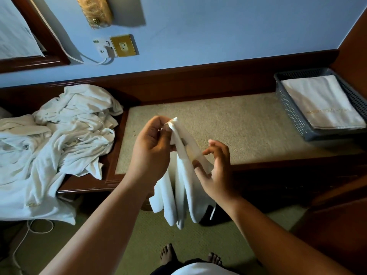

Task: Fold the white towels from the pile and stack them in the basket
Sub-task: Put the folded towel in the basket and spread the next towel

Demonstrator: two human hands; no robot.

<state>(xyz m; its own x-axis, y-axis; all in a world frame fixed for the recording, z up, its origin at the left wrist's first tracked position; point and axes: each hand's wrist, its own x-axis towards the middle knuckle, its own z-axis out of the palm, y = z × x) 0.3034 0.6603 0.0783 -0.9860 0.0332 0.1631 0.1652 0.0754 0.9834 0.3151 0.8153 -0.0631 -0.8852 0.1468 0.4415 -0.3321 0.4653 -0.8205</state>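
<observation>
hanging towel (181,187), left hand (152,147) pinching (1 corner)

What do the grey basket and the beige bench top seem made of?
The grey perforated basket looks like matte moulded plastic, judging by its regular grid of holes. The beige bench top seems to be short-pile carpet or coarse fabric: it has a speckled, nubby texture.

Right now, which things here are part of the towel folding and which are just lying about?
Job: held towel, left hand, right hand, towel pile, basket, folded towel.
Lying about: wall switch, plug cable, wall lamp.
</observation>
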